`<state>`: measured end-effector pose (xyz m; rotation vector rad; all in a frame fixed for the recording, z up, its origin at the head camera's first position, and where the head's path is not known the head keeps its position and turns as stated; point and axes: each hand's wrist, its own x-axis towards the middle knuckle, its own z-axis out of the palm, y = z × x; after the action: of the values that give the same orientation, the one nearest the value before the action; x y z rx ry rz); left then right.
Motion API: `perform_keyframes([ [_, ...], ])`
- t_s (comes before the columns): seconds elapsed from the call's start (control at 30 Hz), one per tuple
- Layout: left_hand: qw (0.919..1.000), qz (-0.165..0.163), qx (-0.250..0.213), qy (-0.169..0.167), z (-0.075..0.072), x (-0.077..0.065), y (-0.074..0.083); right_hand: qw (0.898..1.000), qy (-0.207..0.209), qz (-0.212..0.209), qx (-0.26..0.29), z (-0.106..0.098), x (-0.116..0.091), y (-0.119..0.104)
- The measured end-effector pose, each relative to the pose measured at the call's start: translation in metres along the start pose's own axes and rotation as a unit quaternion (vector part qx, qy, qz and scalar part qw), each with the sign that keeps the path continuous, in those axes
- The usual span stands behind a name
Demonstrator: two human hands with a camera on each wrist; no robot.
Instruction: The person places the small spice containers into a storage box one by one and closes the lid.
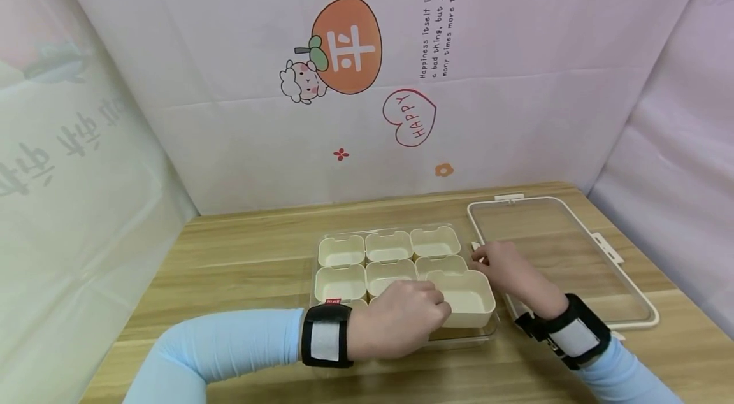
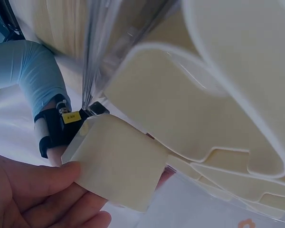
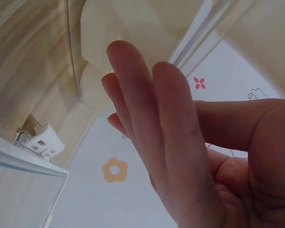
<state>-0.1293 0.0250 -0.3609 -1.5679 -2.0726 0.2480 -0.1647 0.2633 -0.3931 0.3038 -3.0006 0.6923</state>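
Note:
My left hand [image 1: 401,320] grips a small cream bin [image 1: 471,310] by its left side. That bin is raised and tilted over the front right part of a clear plastic case [image 1: 453,341]. The left wrist view shows the thumb on one face of the held bin [image 2: 121,164] and the fingers behind it. Inside the case stand several more cream bins [image 1: 387,248] in rows. My right hand [image 1: 513,276] is at the case's right side with nothing held. In the right wrist view its fingers [image 3: 137,95] extend beside the case wall, slightly bent.
A clear lid [image 1: 650,316] with a white rim and side latches [image 1: 606,248] lies flat on the wooden table [image 1: 241,264], right of the case. A printed cloth [image 1: 264,162] hangs behind the table; more cloth hangs at both sides.

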Motion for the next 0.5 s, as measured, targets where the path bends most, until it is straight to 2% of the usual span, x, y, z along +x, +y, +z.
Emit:
perform_keyframes([
  [0.2, 0.9997, 0.006, -0.009, -0.02, -0.002, 0.0001, 0.0051, 1.0, -0.001, 0.005, -0.004, 0.0013, -0.0003, 0.0009],
  [0.5, 0.999, 0.014, 0.001, -0.042, 0.0016, 0.0026, 0.0091, 1.0, -0.002, 0.009, 0.001, 0.0018, -0.0021, -0.0003],
])
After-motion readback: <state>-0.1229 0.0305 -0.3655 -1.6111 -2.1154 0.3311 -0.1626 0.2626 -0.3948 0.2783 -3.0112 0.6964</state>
